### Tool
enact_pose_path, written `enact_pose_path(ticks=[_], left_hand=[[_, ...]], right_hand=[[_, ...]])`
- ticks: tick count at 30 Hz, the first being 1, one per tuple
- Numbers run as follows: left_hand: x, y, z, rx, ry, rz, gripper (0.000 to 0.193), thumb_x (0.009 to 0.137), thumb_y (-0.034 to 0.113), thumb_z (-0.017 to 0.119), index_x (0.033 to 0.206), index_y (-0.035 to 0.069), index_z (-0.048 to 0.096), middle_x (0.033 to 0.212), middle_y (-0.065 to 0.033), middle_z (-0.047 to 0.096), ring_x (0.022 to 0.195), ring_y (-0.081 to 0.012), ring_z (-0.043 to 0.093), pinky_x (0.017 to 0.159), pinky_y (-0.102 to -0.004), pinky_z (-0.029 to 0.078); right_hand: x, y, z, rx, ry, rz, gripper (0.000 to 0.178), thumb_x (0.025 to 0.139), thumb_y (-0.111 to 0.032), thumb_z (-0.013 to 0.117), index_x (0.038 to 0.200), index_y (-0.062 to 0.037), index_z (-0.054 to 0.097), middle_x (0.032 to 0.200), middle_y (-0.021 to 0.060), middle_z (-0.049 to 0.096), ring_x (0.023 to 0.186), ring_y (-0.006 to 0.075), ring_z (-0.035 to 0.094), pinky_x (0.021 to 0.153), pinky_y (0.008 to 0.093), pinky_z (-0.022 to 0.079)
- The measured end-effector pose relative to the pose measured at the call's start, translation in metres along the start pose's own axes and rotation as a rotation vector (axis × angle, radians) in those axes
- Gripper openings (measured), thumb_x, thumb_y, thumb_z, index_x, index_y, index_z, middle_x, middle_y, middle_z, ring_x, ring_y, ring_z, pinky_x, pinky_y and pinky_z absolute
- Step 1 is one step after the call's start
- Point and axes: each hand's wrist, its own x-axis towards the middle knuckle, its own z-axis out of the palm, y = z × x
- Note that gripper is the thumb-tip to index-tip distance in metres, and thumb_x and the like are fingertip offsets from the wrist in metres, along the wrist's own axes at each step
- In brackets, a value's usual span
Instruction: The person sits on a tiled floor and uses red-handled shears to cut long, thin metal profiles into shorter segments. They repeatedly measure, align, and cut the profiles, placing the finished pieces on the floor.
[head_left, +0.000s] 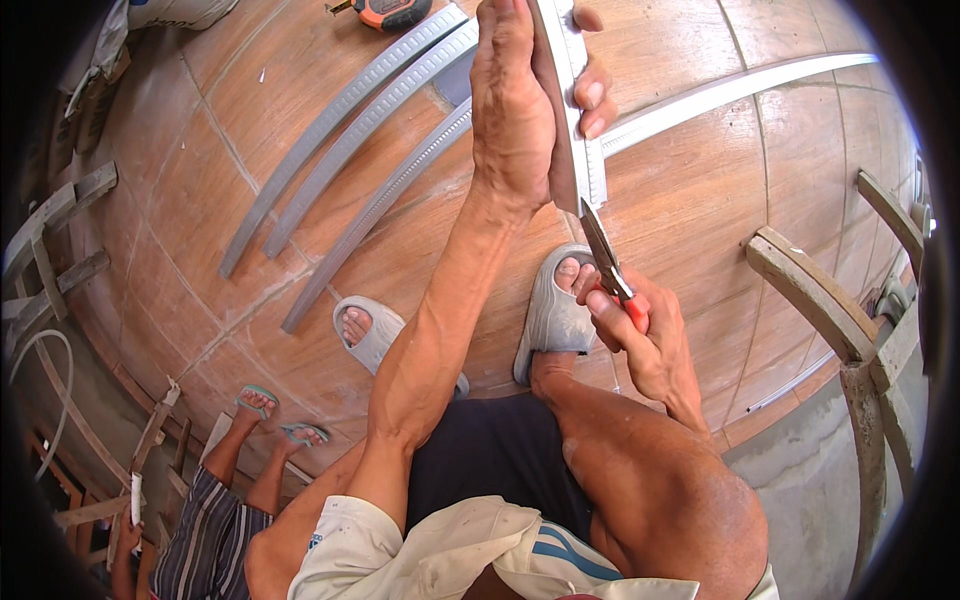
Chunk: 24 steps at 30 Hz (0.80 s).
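Observation:
My left hand (pixel 512 125) is closed around a ribbed grey metal channel (pixel 568 150), with its fingertips wrapped over the far side. The channel rises away from me toward the top edge. In my right hand (pixel 655 345) is a pair of tin snips (pixel 603 245) with red handles, the fingers closed on them. The dark blades of the snips meet the near end of the channel; whether they bite into the metal is hard to make out. Both hands are above the floor, the right one just beyond my right knee.
Several similar metal channels (pixel 345 120) lie on the tiled floor (pixel 680 200) at left. A long shiny strip (pixel 740 92) stretches right. An orange and black tape measure (pixel 393 12) lies at the top. Wooden supports (pixel 815 290) stand right. Another person's sandalled foot (pixel 257 402) shows lower left.

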Motion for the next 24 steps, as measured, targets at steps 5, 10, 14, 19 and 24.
enact_pose_path(ticks=[5, 10, 14, 19, 24], left_hand=[[0.001, -0.002, -0.002, -0.007, -0.003, -0.004, 0.059, 0.117, 0.052, 0.044, 0.146, 0.001, 0.047, 0.113, -0.0053, 0.054, 0.069, -0.008, 0.049, 0.05, -0.0241, 0.043], [0.001, -0.004, 0.0, -0.012, 0.009, -0.019, 0.058, 0.118, 0.051, 0.044, 0.146, 0.001, 0.047, 0.113, -0.0051, 0.053, 0.07, -0.008, 0.05, 0.05, -0.0238, 0.044], [-0.001, -0.003, -0.002, -0.008, 0.009, -0.01, 0.057, 0.118, 0.05, 0.044, 0.146, 0.001, 0.046, 0.113, -0.0048, 0.053, 0.07, -0.0079, 0.05, 0.05, -0.0234, 0.044], [-0.004, -0.001, 0.011, -0.034, 0.1, -0.054, 0.056, 0.118, 0.05, 0.044, 0.146, 0.002, 0.047, 0.113, -0.0044, 0.054, 0.07, -0.0076, 0.05, 0.05, -0.0231, 0.044], [-0.003, 0.0, 0.011, -0.078, 0.09, -0.049, 0.056, 0.118, 0.051, 0.044, 0.144, 0.001, 0.048, 0.112, -0.0041, 0.054, 0.07, -0.0076, 0.05, 0.049, -0.023, 0.044]], right_hand=[[0.001, 0.002, 0.001, 0.017, 0.024, -0.042, 0.021, 0.104, -0.02, 0.069, 0.112, -0.0002, 0.071, 0.074, 0.009, 0.056, 0.069, 0.0181, 0.05, 0.068, 0.0341, 0.044], [0.001, 0.004, 0.0, -0.035, 0.028, -0.062, 0.022, 0.104, -0.02, 0.069, 0.112, 0.0, 0.072, 0.075, 0.0094, 0.058, 0.07, 0.0181, 0.052, 0.068, 0.0348, 0.045], [0.002, 0.003, 0.001, -0.041, 0.022, -0.055, 0.022, 0.103, -0.02, 0.069, 0.112, -0.0002, 0.072, 0.074, 0.0094, 0.057, 0.069, 0.0181, 0.052, 0.067, 0.0352, 0.044], [0.002, 0.007, 0.0, 0.009, 0.019, -0.044, 0.021, 0.103, -0.02, 0.069, 0.111, -0.0004, 0.071, 0.073, 0.0094, 0.054, 0.07, 0.0181, 0.05, 0.067, 0.0354, 0.043], [0.004, 0.01, 0.003, 0.044, 0.029, -0.071, 0.025, 0.103, -0.025, 0.068, 0.102, -0.001, 0.07, 0.068, 0.0021, 0.051, 0.063, 0.0118, 0.046, 0.061, 0.0313, 0.037]])
